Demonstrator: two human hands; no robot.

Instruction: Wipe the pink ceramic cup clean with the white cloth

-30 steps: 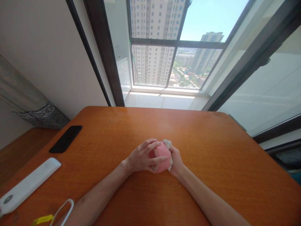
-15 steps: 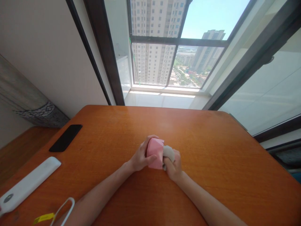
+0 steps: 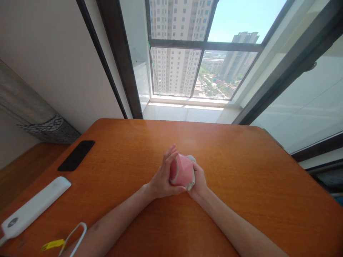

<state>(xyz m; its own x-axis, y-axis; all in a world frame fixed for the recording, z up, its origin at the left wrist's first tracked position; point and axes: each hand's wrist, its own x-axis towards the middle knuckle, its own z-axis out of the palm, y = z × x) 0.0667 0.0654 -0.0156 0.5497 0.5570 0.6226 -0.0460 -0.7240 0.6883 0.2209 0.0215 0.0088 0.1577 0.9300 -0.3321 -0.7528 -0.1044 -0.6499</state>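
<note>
A small pink faceted cup (image 3: 185,171) is tipped on its side above the table, its base turned toward my left palm. My left hand (image 3: 164,175) curves round the base end, with fingertips raised at the top and the thumb stretched along the underside. Grey cloth (image 3: 191,184) bunches round the cup's right end and shows above and below it. My right hand (image 3: 199,181) grips the cloth and that end of the cup, the thumb lying on the pink wall. The inside of the cup is hidden.
On the left of the brown wooden table (image 3: 241,171) lie a black phone (image 3: 76,155) and a long white power strip (image 3: 37,207). A white cable (image 3: 77,237) with a yellow tag loops by my left forearm. A window (image 3: 202,71) stands beyond the table.
The cup has turned so its base end shows more. My left hand has shifted from its side to the base, and my right hand has moved from inside the open end to its outer wall.
</note>
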